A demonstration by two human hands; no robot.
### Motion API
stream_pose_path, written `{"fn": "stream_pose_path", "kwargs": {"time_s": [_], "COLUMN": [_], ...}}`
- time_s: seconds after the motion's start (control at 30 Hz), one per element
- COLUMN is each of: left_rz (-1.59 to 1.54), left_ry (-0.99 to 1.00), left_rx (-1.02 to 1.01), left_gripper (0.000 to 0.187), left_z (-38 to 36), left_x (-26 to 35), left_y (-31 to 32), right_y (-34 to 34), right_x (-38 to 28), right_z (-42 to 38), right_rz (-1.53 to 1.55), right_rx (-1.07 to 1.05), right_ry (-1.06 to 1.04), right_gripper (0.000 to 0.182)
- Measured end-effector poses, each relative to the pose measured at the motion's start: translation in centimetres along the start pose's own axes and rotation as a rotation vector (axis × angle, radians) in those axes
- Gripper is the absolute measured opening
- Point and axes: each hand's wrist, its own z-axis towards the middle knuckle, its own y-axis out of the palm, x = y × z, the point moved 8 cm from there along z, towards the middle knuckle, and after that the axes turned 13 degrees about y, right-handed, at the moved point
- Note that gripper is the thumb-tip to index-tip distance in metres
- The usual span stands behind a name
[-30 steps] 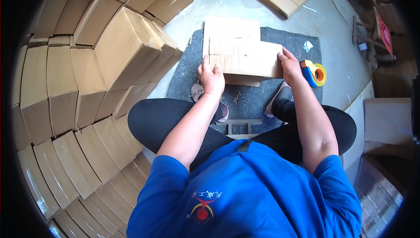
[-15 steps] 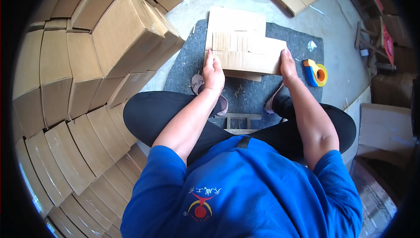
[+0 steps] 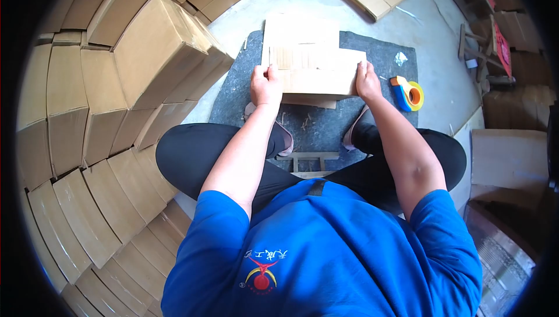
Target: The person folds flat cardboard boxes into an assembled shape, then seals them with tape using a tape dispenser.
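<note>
L hand (image 3: 266, 88) fingers (image 3: 257, 71) now curled at carton (image 3: 317, 80) edge; prev. straighter.

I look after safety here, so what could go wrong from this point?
The bare left hand and right hand grip the cardboard by its ends, so an edge might cut a finger. The tape dispenser lies beside the right hand and could get knocked. The stacked boxes on the left might shift if bumped.

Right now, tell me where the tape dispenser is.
In the head view, the tape dispenser lies on the right edge of the dark mat, just right of the right hand.
</note>
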Motion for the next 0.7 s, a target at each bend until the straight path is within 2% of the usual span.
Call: {"fn": "stream_pose_path", "kwargs": {"time_s": [0.07,0.17,0.2,0.27,0.3,0.33,0.37,0.4,0.53,0.7], "left_rz": [0.081,0.177,0.162,0.141,0.134,0.141,0.088,0.068,-0.013,-0.098], "left_ry": [0.034,0.073,0.077,0.072,0.074,0.081,0.071,0.083,0.06,0.014], "left_rx": [0.009,0.029,0.044,0.021,0.002,0.003,-0.006,-0.009,-0.016,-0.073], "left_gripper": [0.028,0.027,0.028,0.03,0.031,0.032,0.034,0.036,0.04,0.043], "left_z": [-0.4,-0.5,-0.5,-0.3,-0.3,-0.3,-0.2,-0.1,0.2,0.3], "left_x": [0.8,1.6,1.5,1.0,0.7,0.5,0.7,0.6,0.2,-0.9], "left_y": [-0.4,-0.9,-0.8,-0.7,-0.4,-0.3,-0.4,-0.2,0.0,0.1], "right_y": [-0.5,-1.5,-1.8,-1.9,-3.3,-5.1,-6.7,-9.0,-15.2,-15.7], "right_x": [-0.3,-1.8,-2.2,-2.9,-3.7,-3.7,-3.2,-3.9,-2.6,3.5], "right_z": [-0.7,-1.3,-0.8,1.1,1.2,1.4,3.0,3.3,5.8,9.1], "right_rz": [-0.22,-0.464,-0.523,-0.73,-0.755,-0.711,-0.695,-0.639,-0.726,-0.675], "right_rx": [0.002,-0.111,-0.108,-0.309,-0.38,-0.512,-0.544,-0.545,-0.45,-0.49], "right_ry": [0.138,0.171,0.105,-0.012,-0.043,0.083,0.113,0.058,0.056,0.225], "right_gripper": [0.063,0.068,0.07,0.071,0.072,0.069,0.069,0.067,0.063,0.057]}}
